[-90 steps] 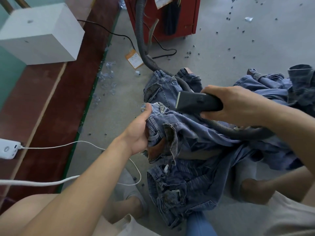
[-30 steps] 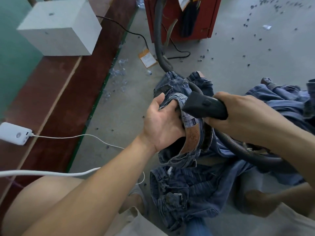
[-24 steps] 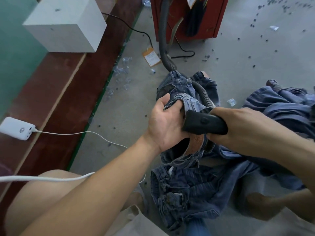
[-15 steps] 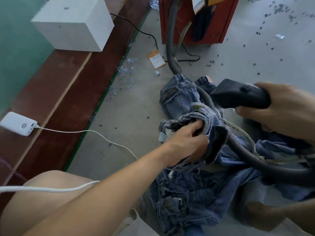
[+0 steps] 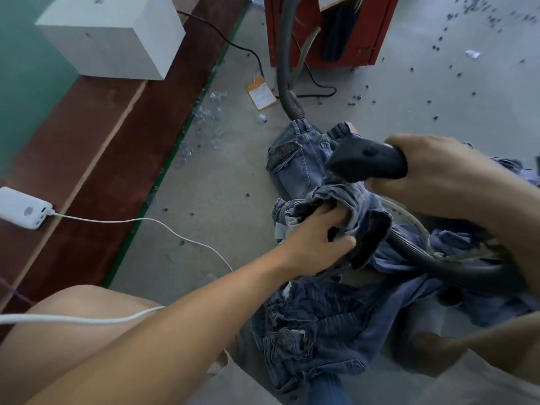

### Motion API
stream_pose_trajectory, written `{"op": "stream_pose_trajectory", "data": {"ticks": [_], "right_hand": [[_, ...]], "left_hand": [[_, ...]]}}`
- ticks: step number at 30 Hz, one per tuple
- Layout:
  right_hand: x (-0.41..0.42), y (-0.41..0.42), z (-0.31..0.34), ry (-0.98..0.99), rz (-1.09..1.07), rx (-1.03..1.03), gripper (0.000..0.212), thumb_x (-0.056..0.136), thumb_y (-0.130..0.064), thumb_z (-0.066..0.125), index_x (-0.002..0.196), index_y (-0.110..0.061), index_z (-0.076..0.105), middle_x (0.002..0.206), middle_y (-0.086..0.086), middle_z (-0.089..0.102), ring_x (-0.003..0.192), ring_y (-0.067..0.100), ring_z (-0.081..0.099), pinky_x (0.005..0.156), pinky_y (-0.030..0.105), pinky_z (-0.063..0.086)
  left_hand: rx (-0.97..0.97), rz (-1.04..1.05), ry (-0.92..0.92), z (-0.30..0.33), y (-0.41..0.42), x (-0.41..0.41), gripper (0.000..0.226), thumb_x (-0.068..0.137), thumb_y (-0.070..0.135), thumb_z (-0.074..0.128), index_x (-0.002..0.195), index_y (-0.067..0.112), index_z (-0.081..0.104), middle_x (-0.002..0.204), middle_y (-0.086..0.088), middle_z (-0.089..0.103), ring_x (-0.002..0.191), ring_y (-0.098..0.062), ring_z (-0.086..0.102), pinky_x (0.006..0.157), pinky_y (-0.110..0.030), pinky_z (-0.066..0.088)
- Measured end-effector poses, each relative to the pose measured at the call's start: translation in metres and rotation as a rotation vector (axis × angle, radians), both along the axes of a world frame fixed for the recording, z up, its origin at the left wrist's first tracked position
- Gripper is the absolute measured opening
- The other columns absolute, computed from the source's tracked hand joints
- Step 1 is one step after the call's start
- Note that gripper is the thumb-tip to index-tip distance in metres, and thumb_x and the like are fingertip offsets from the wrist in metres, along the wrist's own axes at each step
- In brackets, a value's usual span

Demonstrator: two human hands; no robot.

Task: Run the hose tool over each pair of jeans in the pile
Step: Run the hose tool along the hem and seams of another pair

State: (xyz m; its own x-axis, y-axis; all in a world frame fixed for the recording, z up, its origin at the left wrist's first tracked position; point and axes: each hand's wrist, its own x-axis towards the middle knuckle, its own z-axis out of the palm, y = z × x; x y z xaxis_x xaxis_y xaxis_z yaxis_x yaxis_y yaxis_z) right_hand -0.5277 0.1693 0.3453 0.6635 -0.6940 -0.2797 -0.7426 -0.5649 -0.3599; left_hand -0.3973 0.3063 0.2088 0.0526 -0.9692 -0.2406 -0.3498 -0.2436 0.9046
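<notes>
Jeans (image 5: 344, 217) sit bunched in the person's left hand (image 5: 318, 244), whose fingers curl into a fold of denim near the waistband and lift it off the heap. The right hand (image 5: 438, 173) is wrapped around the black nozzle of the hose tool (image 5: 366, 162), holding it just above the gathered fabric with its mouth angled down and left toward it. The ribbed grey hose (image 5: 432, 255) trails from the nozzle under the right forearm, then loops back to a red cabinet (image 5: 377, 30) at the far side.

The step in hand looks like a pass over 1 pair: the fabric is held up and the nozzle is close but not clearly touching it. The next move likely calls for bringing the nozzle mouth onto the lifted fold and drawing it along, while the left hand keeps the cloth taut enough not to be dragged in.

More jeans lie in the pile (image 5: 315, 331) on the grey concrete floor (image 5: 219, 185), between the person's knees and off to the right. Small dark bits (image 5: 455, 74) are scattered across the floor, and an orange tag (image 5: 261, 93) lies near the cabinet. To the left runs a reddish-brown wooden ledge (image 5: 96, 159) carrying a white box (image 5: 117, 39) and a white power bank (image 5: 22, 210) with a white cable (image 5: 140, 220) running from it.
</notes>
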Motion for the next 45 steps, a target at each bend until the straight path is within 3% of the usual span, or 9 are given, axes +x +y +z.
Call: {"op": "stream_pose_trajectory", "data": {"ticks": [4,6,14,21,29,36,40,42,45], "right_hand": [[-0.014,-0.010,0.005,-0.134,-0.052,0.039,0.023,0.081,-0.050,0.072,0.091,-0.035,0.058,0.061,-0.010,0.065,0.052,0.008,0.059,0.053,0.029,0.040],[-0.019,-0.009,0.004,-0.117,-0.041,0.058,0.025,0.079,-0.054,0.070,0.093,-0.037,0.057,0.070,-0.030,0.064,0.053,0.008,0.060,0.054,0.029,0.040],[-0.037,-0.002,-0.021,0.040,0.134,0.051,0.023,0.075,-0.057,0.066,0.089,-0.046,0.053,0.080,-0.040,0.057,0.069,-0.005,0.056,0.057,0.023,0.036],[-0.039,0.020,-0.040,0.143,0.316,0.097,0.026,0.082,-0.048,0.071,0.099,-0.044,0.052,0.080,-0.016,0.064,0.072,0.005,0.058,0.064,0.029,0.044],[-0.023,0.001,-0.046,-0.118,-0.024,-0.039,0.030,0.085,-0.050,0.069,0.103,-0.032,0.054,0.076,-0.014,0.058,0.068,0.003,0.053,0.055,0.023,0.037],[-0.041,-0.013,-0.050,-0.011,0.008,0.008,0.027,0.085,-0.049,0.073,0.098,-0.037,0.051,0.074,-0.013,0.058,0.068,0.003,0.053,0.055,0.029,0.036],[-0.044,-0.010,-0.060,0.066,0.061,-0.006,0.028,0.088,-0.042,0.072,0.106,-0.032,0.054,0.081,-0.004,0.063,0.070,0.017,0.058,0.064,0.036,0.040],[-0.045,-0.009,-0.064,0.100,0.089,-0.015,0.029,0.089,-0.038,0.072,0.111,-0.029,0.055,0.085,-0.001,0.061,0.077,0.025,0.056,0.068,0.036,0.039],[-0.045,-0.006,-0.068,0.121,0.128,0.013,0.027,0.089,-0.035,0.073,0.107,-0.030,0.055,0.082,-0.008,0.060,0.077,0.022,0.055,0.066,0.036,0.040]], "left_hand": [[0.213,0.268,0.749,0.014,-0.009,0.031,0.048,0.095,0.019,0.058,0.142,0.026,0.048,0.128,-0.019,0.066,0.113,-0.036,0.065,0.099,-0.068,0.050],[0.219,0.308,0.875,0.015,-0.012,0.047,0.044,0.100,0.018,0.053,0.143,0.018,0.044,0.106,-0.015,0.070,0.096,-0.033,0.069,0.092,-0.069,0.053],[0.263,0.377,0.995,0.023,-0.017,0.055,0.031,0.103,0.026,0.046,0.128,0.009,0.050,0.119,-0.024,0.054,0.107,-0.037,0.057,0.099,-0.067,0.049],[0.221,0.398,1.095,0.022,-0.026,0.053,0.041,0.100,0.032,0.041,0.129,0.007,0.056,0.116,-0.022,0.059,0.103,-0.038,0.061,0.100,-0.071,0.046],[0.222,0.384,1.119,0.016,-0.026,0.055,0.056,0.102,0.041,0.035,0.144,0.008,0.052,0.130,-0.024,0.059,0.117,-0.043,0.057,0.099,-0.078,0.041],[0.304,0.535,1.041,0.009,-0.029,0.063,0.032,0.097,0.034,0.055,0.115,0.009,0.064,0.110,-0.019,0.067,0.106,-0.036,0.065,0.091,-0.064,0.056],[0.371,0.693,0.841,0.001,-0.034,0.061,0.003,0.098,0.012,0.060,0.098,0.009,0.062,0.079,-0.010,0.069,0.077,-0.025,0.068,0.058,-0.039,0.061],[0.400,0.784,0.762,-0.005,-0.035,0.062,0.012,0.098,0.002,0.055,0.090,0.008,0.061,0.067,-0.007,0.066,0.063,-0.020,0.065,0.049,-0.030,0.058],[0.329,0.869,0.859,-0.012,-0.035,0.072,0.011,0.098,-0.001,0.056,0.102,0.002,0.066,0.084,-0.012,0.073,0.072,-0.019,0.070,0.061,-0.030,0.063]]}}
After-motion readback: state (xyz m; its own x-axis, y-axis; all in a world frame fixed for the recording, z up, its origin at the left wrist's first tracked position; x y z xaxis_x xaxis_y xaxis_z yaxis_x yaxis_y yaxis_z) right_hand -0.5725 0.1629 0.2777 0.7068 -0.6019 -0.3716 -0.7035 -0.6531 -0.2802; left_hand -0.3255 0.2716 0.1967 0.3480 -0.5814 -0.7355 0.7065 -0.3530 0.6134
